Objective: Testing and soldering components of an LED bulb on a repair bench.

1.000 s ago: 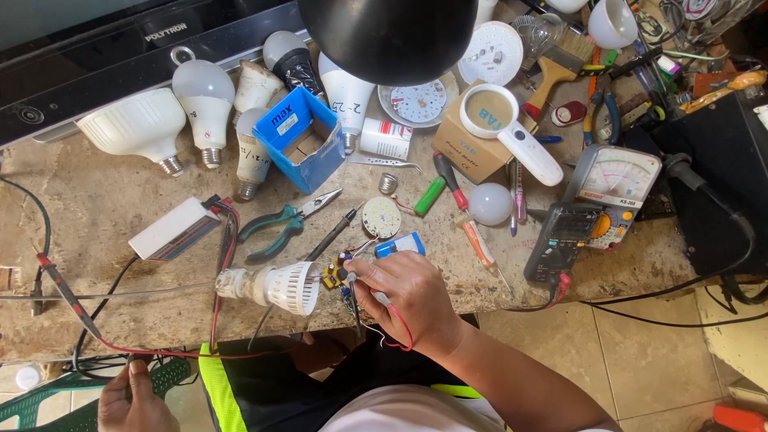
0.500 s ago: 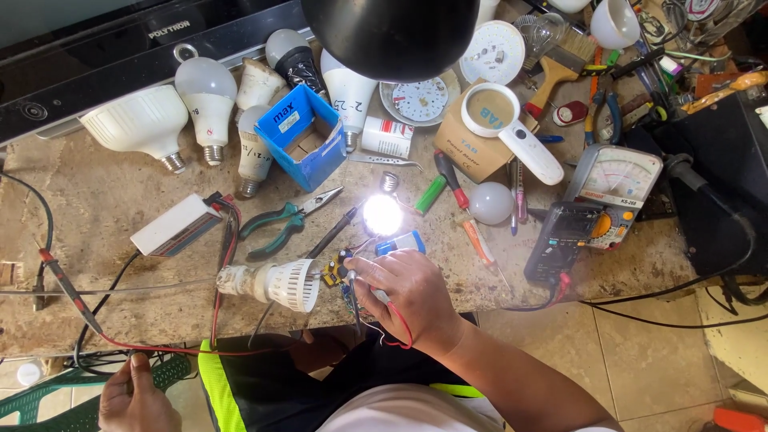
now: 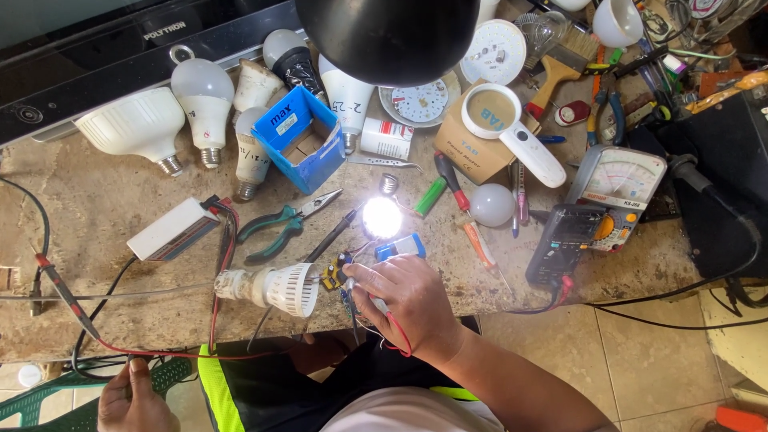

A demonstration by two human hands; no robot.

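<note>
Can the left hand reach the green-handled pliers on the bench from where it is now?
Probably yes. The left hand is low, below the bench edge, holding a red wire. The green-handled pliers lie uncovered above it; only loose wires and the white bulb housing lie near the path.

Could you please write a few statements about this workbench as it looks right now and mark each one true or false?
1. The small round LED disc on the bench is lit. True.
2. The right hand rests by the small circuit board next to the white bulb housing. True.
3. The left hand is gripping the green-handled pliers. False: it is below the bench edge at the red wire; the pliers lie untouched on the bench.
4. The blue box is closed. False: it is open on top.
5. The magnifying glass lies on a cardboard box. True.
</note>
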